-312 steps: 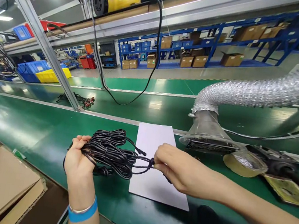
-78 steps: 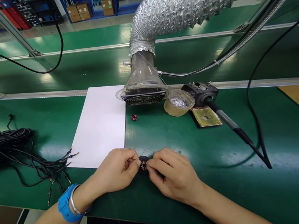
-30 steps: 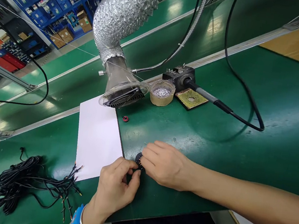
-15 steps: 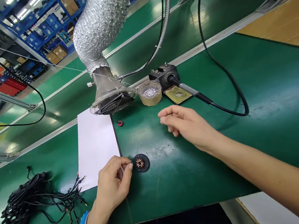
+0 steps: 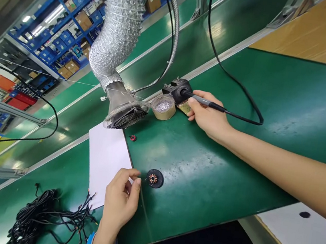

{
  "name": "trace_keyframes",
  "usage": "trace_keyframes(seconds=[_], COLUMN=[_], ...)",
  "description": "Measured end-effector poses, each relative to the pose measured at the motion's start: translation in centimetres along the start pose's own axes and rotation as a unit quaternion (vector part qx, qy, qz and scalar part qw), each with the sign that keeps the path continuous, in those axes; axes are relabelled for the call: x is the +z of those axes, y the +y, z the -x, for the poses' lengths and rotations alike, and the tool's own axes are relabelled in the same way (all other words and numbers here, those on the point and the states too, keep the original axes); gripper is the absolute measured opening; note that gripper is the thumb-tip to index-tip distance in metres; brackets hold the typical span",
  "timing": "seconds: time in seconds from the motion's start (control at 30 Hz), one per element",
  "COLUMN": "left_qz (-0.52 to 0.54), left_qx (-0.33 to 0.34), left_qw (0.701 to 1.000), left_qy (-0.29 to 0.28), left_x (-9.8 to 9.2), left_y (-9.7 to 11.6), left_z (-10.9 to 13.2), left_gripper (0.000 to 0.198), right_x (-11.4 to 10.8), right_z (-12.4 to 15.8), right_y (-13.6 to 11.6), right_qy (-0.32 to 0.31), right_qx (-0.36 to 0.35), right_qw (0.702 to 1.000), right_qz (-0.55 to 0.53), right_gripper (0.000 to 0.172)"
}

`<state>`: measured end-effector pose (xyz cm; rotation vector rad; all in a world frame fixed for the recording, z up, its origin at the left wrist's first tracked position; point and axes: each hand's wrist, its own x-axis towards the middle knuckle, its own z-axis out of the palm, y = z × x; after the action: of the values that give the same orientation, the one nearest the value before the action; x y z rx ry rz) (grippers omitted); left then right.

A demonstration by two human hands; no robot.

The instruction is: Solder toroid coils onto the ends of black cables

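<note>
My right hand [image 5: 209,114] is closed round the grey handle of a soldering iron [image 5: 204,100], whose tip end is inside the black iron stand [image 5: 177,88]. My left hand [image 5: 122,197] is held low over the bench, thumb and index finger nearly together. A faint thin wire [image 5: 145,208] trails down from those fingertips. Just right of them, a small copper-wound ring coil [image 5: 153,178] lies on a round black pad [image 5: 159,180]. Farther back sits a second coil with red windings [image 5: 133,138].
A tan tub of shiny material [image 5: 164,112] stands beside the iron stand. The fume hood [image 5: 127,115] on a foil duct hangs over white paper [image 5: 106,154]. Black cables [image 5: 34,217] are heaped at the left; the iron's cord [image 5: 246,93] loops at the right.
My right hand has moved up and back and taken hold of the soldering iron handle. My left fingers have drawn slightly left from the pad. The view has shifted a little.
</note>
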<state>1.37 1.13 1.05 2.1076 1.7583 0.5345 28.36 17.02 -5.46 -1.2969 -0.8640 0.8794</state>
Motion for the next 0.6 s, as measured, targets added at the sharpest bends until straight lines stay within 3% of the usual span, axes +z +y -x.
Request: trace_keyframes(seconds=[0.2, 0.37, 0.43, 0.5, 0.6], left_qz=[-0.027, -0.079, -0.107, -0.152, -0.264], left_qx=[0.017, 0.076, 0.108, 0.125, 0.088], left_qw=[0.999, 0.992, 0.985, 0.974, 0.956], left_qy=[0.043, 0.065, 0.086, 0.115, 0.087], left_x=[-2.7, -5.8, -6.5, -6.8, -6.7], left_y=[1.5, 4.8, 6.5, 7.7, 8.1], left_z=[0.2, -0.8, -3.2, -7.2, -14.4], left_gripper=[0.012, 0.013, 0.013, 0.013, 0.024], right_x=[-0.4, -2.4, -2.9, -3.1, -3.1], right_z=[0.4, 2.0, 2.4, 2.6, 3.1], right_y=[0.0, -1.7, -2.1, -2.5, -2.9], right_qy=[0.011, 0.083, 0.116, 0.137, 0.122], right_qx=[-0.018, -0.059, -0.097, -0.140, -0.185], right_qw=[0.999, 0.993, 0.987, 0.980, 0.975], right_qz=[-0.049, -0.051, -0.051, -0.046, -0.024], right_gripper=[0.037, 0.027, 0.031, 0.035, 0.032])
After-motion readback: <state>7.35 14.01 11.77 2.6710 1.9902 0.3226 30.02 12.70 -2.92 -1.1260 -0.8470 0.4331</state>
